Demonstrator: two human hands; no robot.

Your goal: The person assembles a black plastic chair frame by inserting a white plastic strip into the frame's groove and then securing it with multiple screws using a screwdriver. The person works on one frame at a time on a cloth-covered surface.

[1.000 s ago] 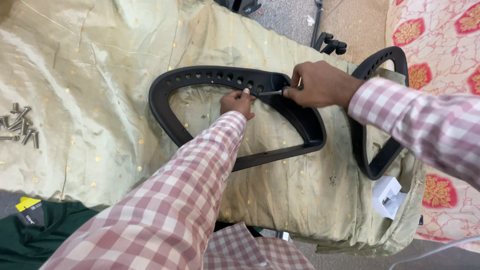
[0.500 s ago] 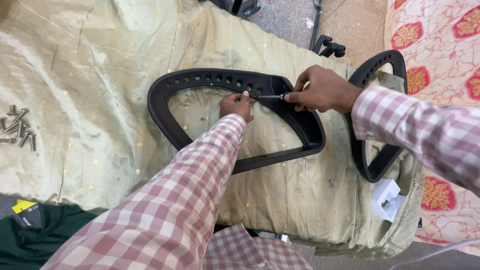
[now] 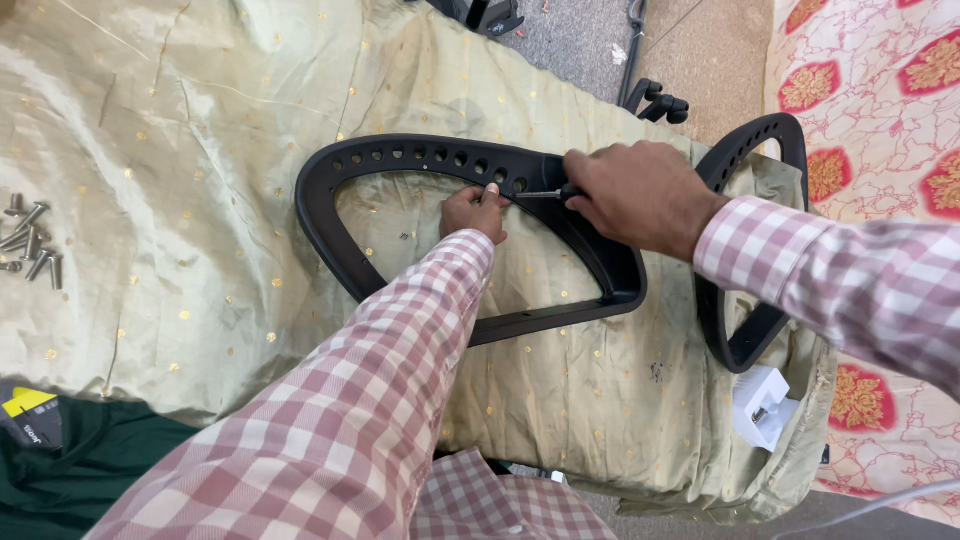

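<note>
A black plastic chair frame (image 3: 400, 160) with a row of holes lies flat on a pale green cloth (image 3: 200, 150). My left hand (image 3: 476, 212) rests its fingertips on the frame's inner edge, near a hole. My right hand (image 3: 640, 192) grips a screwdriver (image 3: 540, 194) whose thin shaft points left at that same spot on the frame. Both arms wear pink and white checked sleeves.
A second black frame (image 3: 765, 150) lies at the right, partly under my right arm. Several metal bolts (image 3: 30, 245) sit at the cloth's left edge. A white adapter (image 3: 765, 405) lies at the lower right, a dark green cloth (image 3: 80, 470) lower left, a floral fabric (image 3: 880, 80) at the right.
Both hands stay at the same spot on the frame. The view has shifted slightly; the screwdriver remains pointed at the hole.
</note>
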